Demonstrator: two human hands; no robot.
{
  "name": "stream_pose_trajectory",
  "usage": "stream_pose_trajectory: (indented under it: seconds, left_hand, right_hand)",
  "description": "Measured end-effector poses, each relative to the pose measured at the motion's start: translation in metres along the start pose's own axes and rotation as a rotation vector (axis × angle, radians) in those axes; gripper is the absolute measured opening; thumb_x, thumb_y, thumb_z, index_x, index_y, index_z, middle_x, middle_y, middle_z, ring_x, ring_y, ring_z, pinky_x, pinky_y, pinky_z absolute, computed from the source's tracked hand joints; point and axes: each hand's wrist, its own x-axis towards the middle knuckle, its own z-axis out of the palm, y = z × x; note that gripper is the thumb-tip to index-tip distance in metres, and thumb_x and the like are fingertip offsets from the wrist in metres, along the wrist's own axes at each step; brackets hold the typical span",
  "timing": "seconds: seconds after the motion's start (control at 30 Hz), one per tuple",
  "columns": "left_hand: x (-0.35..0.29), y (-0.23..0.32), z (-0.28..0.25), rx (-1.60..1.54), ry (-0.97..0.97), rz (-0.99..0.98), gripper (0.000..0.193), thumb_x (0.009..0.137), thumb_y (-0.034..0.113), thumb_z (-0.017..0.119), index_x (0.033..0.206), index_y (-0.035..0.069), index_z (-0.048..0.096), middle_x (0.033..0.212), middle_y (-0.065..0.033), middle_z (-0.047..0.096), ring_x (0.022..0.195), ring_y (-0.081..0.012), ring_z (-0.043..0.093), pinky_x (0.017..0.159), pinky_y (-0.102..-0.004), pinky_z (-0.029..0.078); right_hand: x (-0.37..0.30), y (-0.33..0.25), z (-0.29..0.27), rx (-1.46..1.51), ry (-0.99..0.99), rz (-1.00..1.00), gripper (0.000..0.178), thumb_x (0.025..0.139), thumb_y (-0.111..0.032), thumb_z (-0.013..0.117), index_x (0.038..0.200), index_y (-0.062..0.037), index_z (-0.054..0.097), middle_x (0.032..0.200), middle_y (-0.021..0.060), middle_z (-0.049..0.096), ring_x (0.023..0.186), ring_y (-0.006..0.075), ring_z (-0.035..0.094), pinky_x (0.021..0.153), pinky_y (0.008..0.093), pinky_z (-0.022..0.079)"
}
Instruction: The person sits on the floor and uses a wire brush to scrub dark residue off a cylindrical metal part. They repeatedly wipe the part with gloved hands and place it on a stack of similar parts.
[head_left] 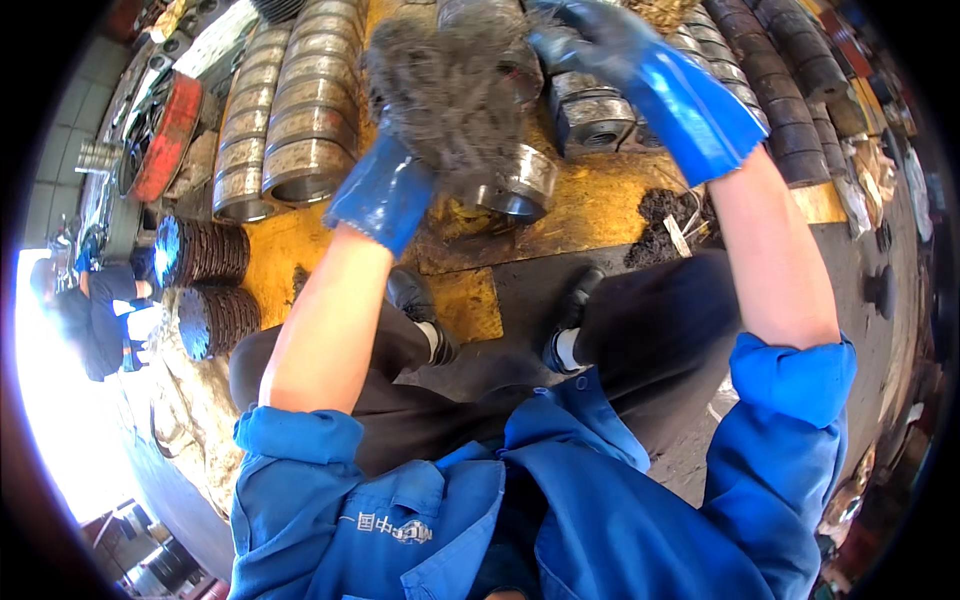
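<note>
A shaggy dark-grey clump of cotton waste (440,95) covers most of my left hand (385,190), which wears a blue rubber glove and holds the clump over the metal rings. Its fingers are hidden under the fibres. Just below the clump, a shiny metal ring (525,185) lies on its side on the yellow floor plate. My right hand (595,45), in a matching blue glove, reaches over the rings at the far side. Motion smears its fingers, so their grip is unclear. Near it are thick metal rings (592,110) with dark, greasy surfaces.
Long rows of metal rings (315,100) lie at the far left, with darker rows (775,85) at the right. Two stacks of ridged discs (205,250) stand at left. Dark debris (670,225) lies by my right knee. Another person (95,310) is at the far left edge.
</note>
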Motion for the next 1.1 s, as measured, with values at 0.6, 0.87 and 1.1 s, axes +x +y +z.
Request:
stream_pose_trajectory:
  seconds: [0.6,0.87,1.1]
  left_hand:
    - [-0.105,-0.051,-0.260,-0.030,0.513,-0.435,0.057,0.111,0.046,0.033,0.146,0.006,0.055,0.143,-0.0146,0.062,0.122,-0.0320,0.063,0.107,-0.0449,0.052]
    - [-0.107,-0.056,-0.245,0.001,0.567,-0.499,0.058,0.111,0.046,0.034,0.146,0.006,0.055,0.144,-0.0146,0.061,0.122,-0.0323,0.063,0.106,-0.0454,0.052]
    - [-0.134,-0.058,-0.247,-0.002,0.628,-0.544,0.058,0.111,0.047,0.035,0.146,0.005,0.055,0.144,-0.0147,0.061,0.122,-0.0325,0.063,0.106,-0.0458,0.052]
  right_hand:
    - [-0.637,0.101,0.056,-0.585,0.642,1.639,0.055,0.097,-0.057,0.060,0.100,-0.0042,0.076,0.084,0.0144,0.076,0.073,0.0265,0.071,0.071,0.0435,0.056]
    - [-0.478,0.106,-0.015,-0.982,0.571,1.500,0.044,0.092,-0.047,0.064,0.107,-0.0072,0.077,0.109,0.0212,0.075,0.103,0.0398,0.072,0.090,0.0482,0.056]
    - [-0.486,0.114,0.039,-1.016,-0.182,1.209,0.023,0.085,-0.023,0.064,0.092,-0.0074,0.080,0.098,0.0188,0.076,0.088,0.0354,0.075,0.076,0.0473,0.059]
